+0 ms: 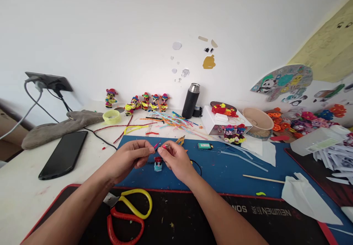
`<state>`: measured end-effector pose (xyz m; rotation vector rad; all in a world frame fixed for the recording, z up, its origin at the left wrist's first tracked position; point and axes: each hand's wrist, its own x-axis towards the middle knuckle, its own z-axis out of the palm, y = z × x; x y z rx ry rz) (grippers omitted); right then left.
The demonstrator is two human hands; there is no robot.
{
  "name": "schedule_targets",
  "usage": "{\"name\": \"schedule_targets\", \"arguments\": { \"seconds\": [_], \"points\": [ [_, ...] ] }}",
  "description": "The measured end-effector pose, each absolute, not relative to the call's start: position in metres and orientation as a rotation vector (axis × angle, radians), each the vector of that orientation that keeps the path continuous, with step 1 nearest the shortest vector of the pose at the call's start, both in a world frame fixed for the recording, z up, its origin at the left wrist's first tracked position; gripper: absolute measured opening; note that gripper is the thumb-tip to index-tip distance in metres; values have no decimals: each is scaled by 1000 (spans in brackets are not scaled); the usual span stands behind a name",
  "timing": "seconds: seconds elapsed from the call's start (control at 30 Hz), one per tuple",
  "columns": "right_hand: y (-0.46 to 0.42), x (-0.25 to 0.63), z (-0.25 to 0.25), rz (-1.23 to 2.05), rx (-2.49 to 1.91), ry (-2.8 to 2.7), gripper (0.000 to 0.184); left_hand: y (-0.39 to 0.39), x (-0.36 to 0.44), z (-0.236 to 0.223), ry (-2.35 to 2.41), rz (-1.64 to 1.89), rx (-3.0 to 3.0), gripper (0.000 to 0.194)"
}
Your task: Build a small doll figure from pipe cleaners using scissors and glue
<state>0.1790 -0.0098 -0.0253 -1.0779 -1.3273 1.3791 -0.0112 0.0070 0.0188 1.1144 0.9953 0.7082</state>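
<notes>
My left hand [139, 155] is closed, its thumb and forefinger pinching a short purple-pink pipe cleaner [157, 144]. Just to its right, my right hand [176, 160] is closed too, with thumb and fingertips pressed together around something small; a bit of pink shows there, too small to name. The two sets of fingertips are close together over the blue mat. Below and between them, a small light-blue fuzzy figure [158, 165] with a red top stands on the mat.
Scissors [135, 208] with yellow and red handles lie near my left forearm. A phone [63, 155] is at left. Behind are finished figures [146, 101], loose pipe cleaners [173, 120] and a black thermos [191, 101]. A wooden stick [263, 178] and white paper [306, 197] lie right.
</notes>
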Motion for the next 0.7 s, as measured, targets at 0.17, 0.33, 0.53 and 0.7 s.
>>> {"name": "schedule_targets", "arguments": {
  "seconds": [0.17,0.33,0.53,0.7],
  "points": [
    [-8,182,-17,1523,-970,-1100,44,5,-8,21,999,625,1124,37],
    [-8,183,-14,1541,-934,-1063,42,4,-6,21,999,573,1138,38],
    [-9,182,-15,1507,-953,-1071,38,5,-7,16,995,554,1182,40],
    [-6,182,-20,1430,-1021,-1041,36,5,-7,12,1067,557,1496,39]
  ]
}}
